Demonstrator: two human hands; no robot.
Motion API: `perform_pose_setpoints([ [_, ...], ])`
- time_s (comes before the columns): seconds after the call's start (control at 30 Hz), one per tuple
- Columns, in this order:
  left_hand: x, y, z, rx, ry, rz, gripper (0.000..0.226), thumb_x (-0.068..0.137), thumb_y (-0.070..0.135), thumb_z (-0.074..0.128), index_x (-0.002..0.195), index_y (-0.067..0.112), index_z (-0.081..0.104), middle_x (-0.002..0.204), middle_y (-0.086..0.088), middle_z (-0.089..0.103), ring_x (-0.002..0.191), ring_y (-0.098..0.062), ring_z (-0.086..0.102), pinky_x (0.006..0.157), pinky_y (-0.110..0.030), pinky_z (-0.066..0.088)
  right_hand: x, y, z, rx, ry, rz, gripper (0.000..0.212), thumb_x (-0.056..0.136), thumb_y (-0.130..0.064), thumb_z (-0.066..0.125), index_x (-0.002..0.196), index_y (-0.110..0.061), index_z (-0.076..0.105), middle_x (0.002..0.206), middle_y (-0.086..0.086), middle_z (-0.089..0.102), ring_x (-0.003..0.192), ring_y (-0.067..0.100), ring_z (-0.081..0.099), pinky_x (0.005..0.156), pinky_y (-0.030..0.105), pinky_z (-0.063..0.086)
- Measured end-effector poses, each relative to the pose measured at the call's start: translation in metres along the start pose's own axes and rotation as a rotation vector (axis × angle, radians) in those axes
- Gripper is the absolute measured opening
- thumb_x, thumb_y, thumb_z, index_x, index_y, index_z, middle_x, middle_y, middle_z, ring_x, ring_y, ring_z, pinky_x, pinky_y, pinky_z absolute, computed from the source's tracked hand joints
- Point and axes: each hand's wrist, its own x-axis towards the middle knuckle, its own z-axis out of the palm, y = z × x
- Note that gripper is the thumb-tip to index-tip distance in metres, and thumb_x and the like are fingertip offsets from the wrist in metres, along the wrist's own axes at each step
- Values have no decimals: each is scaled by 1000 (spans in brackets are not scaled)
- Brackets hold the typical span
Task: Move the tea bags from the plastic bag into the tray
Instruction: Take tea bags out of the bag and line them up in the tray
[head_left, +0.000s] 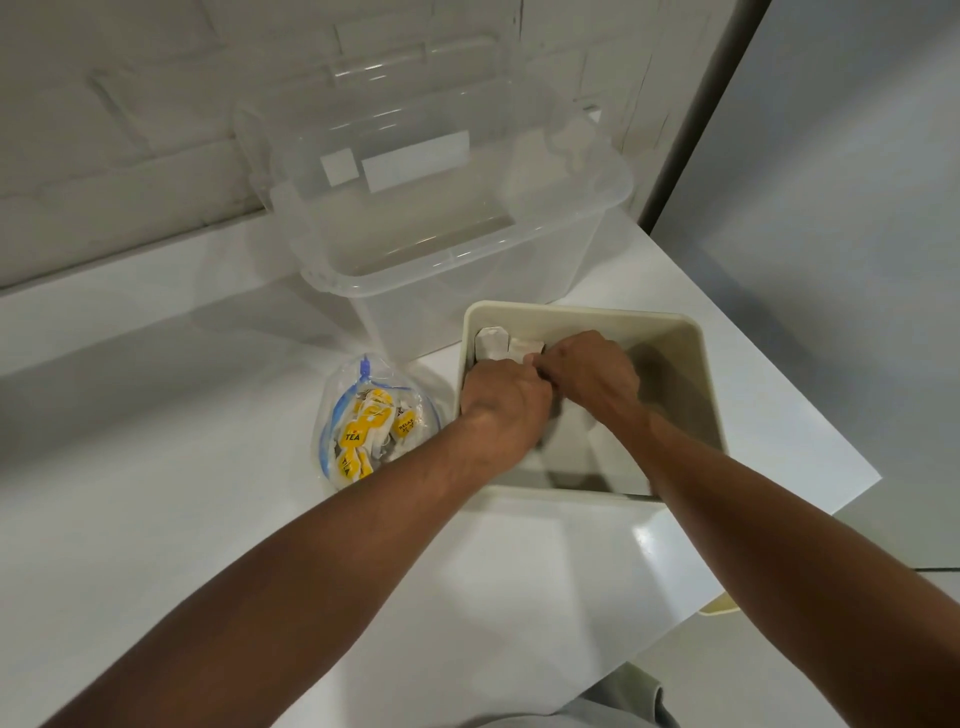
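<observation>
A cream tray (691, 374) sits on the white counter, right of centre. Both my hands are down inside it, touching each other. My left hand (504, 402) and my right hand (589, 371) have their fingers curled around white tea bags at the tray's far left corner; what each one grips is hidden. Two upright white tea bags (493, 343) stand against the tray's back wall just beyond my fingers. A clear plastic bag (371, 423) with a blue zip lies left of the tray, holding several tea bags with yellow tags.
A large clear storage bin (441, 218) with its lid leaning behind it stands at the back against the brick wall. The counter's right edge (810, 405) runs diagonally past the tray. A grey panel rises at the right.
</observation>
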Motion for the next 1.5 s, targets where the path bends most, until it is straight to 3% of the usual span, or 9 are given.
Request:
perform_pose_setpoints([
  [0.2, -30, -13, -15, -181, 216, -22, 23, 98, 27, 49, 115, 22, 64, 114, 1, 67, 102, -24, 66, 69, -31, 31, -22, 11, -14, -120, -123, -185, 13, 85, -22, 59, 74, -23, 66, 80, -2, 69, 78, 24, 64, 76, 33, 53],
  [0.3, -47, -33, -18, -354, 279, -33, 30, 97, 44, 45, 119, 32, 61, 119, 4, 64, 104, -27, 64, 70, -32, 36, -23, 13, -9, -67, -279, -280, 21, 84, -14, 59, 75, -33, 62, 74, -7, 67, 70, 17, 63, 75, 35, 54],
  [0.5, -65, -85, -9, -575, 329, 19, 19, 96, 43, 49, 109, 45, 63, 110, 21, 63, 98, -7, 62, 72, -30, 47, -8, 17, -2, 237, -252, -221, 21, 82, -30, 67, 99, -43, 70, 66, -14, 63, 62, 15, 62, 67, 29, 56],
  [0.73, -74, -118, 5, -827, 311, -84, 20, 95, 31, 59, 105, 46, 68, 92, 34, 65, 78, 3, 65, 76, -32, 54, -24, 13, -12, 303, -283, -226, 14, 84, -38, 72, 96, -32, 72, 80, -5, 68, 60, 10, 62, 56, 16, 47],
  [0.93, -86, -140, 17, -1120, 232, -103, 29, 93, 11, 63, 102, 37, 73, 93, 14, 71, 75, -3, 70, 81, -31, 57, -54, -3, -36, 412, -367, -326, 12, 87, -28, 73, 99, -24, 73, 82, -3, 68, 60, 6, 59, 55, 13, 44],
  [1.03, -92, -147, 22, -1074, 187, -128, 23, 90, 17, 70, 99, 39, 72, 89, 14, 69, 71, 0, 65, 74, -23, 49, -66, -14, -45, 447, -351, -391, 13, 88, -26, 72, 100, -22, 73, 86, 3, 68, 62, 7, 60, 55, 12, 45],
  [1.2, -103, -149, 32, -833, 45, -251, 15, 79, 38, 79, 89, 41, 67, 87, 20, 68, 79, 0, 60, 78, -34, 51, -86, -38, -48, 393, -340, -493, 12, 88, -32, 71, 99, -29, 73, 83, -8, 68, 66, 8, 65, 60, 12, 47],
  [1.3, -107, -136, 38, -636, 7, -355, 27, 75, 60, 72, 94, 43, 63, 93, 19, 65, 94, -11, 61, 79, -33, 49, -93, -52, -40, 346, -314, -567, 11, 86, -35, 73, 97, -33, 73, 78, -12, 65, 66, 5, 63, 63, 17, 48],
  [1.5, -117, -115, 53, -472, 68, -441, 43, 74, 72, 65, 101, 39, 58, 93, 12, 64, 81, -16, 56, 64, -28, 34, -107, -61, -22, 236, -283, -686, 14, 87, -34, 71, 101, -34, 73, 86, -13, 65, 65, -3, 56, 66, 10, 42],
])
